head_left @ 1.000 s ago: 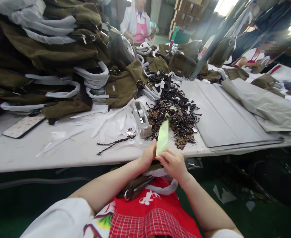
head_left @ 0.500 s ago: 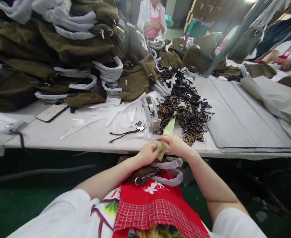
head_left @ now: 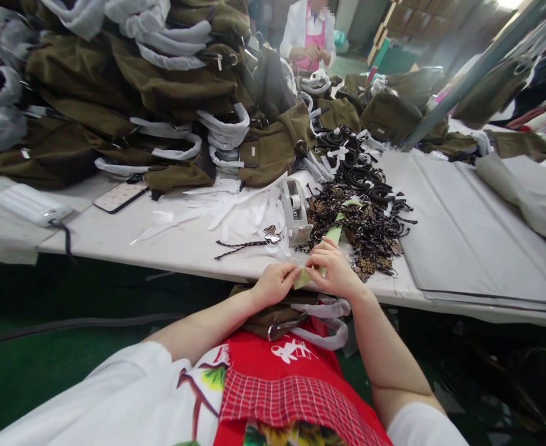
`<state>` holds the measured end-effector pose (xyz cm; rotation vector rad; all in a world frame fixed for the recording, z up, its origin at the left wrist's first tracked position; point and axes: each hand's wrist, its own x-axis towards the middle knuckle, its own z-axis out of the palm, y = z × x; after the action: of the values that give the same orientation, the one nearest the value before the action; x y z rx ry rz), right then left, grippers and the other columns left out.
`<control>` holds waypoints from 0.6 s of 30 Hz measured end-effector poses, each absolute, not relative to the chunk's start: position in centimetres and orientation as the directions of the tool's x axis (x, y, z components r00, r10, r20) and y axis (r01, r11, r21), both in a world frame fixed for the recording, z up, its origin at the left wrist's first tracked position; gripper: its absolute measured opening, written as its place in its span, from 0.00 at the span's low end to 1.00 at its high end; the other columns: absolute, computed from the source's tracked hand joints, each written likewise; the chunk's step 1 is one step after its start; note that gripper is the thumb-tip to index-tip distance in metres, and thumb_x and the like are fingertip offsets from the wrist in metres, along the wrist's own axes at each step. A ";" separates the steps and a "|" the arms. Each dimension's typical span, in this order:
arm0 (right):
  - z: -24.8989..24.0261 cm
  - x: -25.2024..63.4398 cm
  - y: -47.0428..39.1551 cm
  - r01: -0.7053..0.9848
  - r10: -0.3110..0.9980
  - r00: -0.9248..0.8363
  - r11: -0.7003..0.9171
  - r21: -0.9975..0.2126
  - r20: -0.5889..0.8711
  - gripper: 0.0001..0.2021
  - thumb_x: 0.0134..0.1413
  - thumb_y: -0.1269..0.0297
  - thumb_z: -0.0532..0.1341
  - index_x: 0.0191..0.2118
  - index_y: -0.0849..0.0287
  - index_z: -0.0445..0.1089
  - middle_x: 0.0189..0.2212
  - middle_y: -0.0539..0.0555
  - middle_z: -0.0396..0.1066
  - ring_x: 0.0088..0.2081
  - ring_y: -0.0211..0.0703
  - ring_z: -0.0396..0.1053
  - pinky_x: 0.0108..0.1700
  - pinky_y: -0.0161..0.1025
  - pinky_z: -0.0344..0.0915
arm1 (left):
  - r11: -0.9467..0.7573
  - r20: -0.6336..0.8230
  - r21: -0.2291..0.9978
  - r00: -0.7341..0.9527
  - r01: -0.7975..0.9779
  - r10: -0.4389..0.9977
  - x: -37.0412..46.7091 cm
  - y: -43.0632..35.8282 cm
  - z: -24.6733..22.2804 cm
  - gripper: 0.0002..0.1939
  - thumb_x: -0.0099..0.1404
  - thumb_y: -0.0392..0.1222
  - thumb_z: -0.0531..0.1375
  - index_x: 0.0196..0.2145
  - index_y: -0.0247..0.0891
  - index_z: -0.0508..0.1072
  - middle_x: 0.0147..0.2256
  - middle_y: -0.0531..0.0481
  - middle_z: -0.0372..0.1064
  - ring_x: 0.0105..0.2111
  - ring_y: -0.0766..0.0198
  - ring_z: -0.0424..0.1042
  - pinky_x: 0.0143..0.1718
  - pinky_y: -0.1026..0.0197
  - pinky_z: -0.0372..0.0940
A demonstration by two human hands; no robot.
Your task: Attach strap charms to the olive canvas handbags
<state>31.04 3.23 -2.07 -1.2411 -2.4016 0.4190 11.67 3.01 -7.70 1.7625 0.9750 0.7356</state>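
A light green paper strip runs between my hands and up over the pile of cords. My left hand pinches its near end between thumb and fingers. Just to the right, my right hand is closed on the same strip, its fingers curled over it. Below them, an olive bag with white-wrapped handles rests on my lap against the red apron. Beyond my hands are a grey tape dispenser and a heap of black cords with leopard-print tags.
Olive bags are stacked high at the back left. A phone and a white device lie on the left. Grey sheets cover the table's right side. A person in a pink apron stands behind.
My view has turned a little left. My right hand has curled over the strip, and the near piece between my hands now looks shorter and bent.
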 end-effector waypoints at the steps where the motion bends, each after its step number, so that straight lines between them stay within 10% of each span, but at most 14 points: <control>1: -2.1 30.9 3.3 0.679 0.814 -0.540 0.571 -0.462 0.213 0.05 0.55 0.69 0.61 0.28 0.56 0.70 0.26 0.50 0.69 0.36 0.44 0.67 0.50 0.47 0.61 | -0.252 0.073 0.921 0.505 0.296 0.860 11.6 3.2 -7.3 0.18 0.70 0.47 0.50 0.24 0.37 0.65 0.21 0.54 0.62 0.25 0.67 0.61 0.28 0.65 0.54; 7: -2.2 30.2 3.4 0.632 0.838 -0.497 0.528 -0.567 0.226 0.12 0.65 0.65 0.55 0.30 0.57 0.69 0.27 0.52 0.66 0.33 0.43 0.64 0.36 0.39 0.62 | -0.217 0.097 0.952 0.461 0.214 0.882 11.8 4.5 -5.8 0.22 0.69 0.52 0.50 0.21 0.38 0.61 0.20 0.56 0.56 0.24 0.68 0.58 0.27 0.65 0.53; 18: -3.4 28.6 3.0 0.616 0.805 -0.337 0.581 -0.533 0.488 0.10 0.64 0.70 0.54 0.30 0.55 0.67 0.25 0.49 0.65 0.32 0.42 0.65 0.53 0.48 0.64 | 0.045 -0.042 0.999 0.398 0.002 0.916 12.8 5.5 -5.9 0.25 0.61 0.60 0.56 0.19 0.37 0.62 0.17 0.57 0.55 0.19 0.72 0.55 0.20 0.67 0.50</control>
<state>28.57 2.97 -3.40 -1.1274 -2.0699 0.3267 12.76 5.47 -5.85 1.3375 0.9191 0.8763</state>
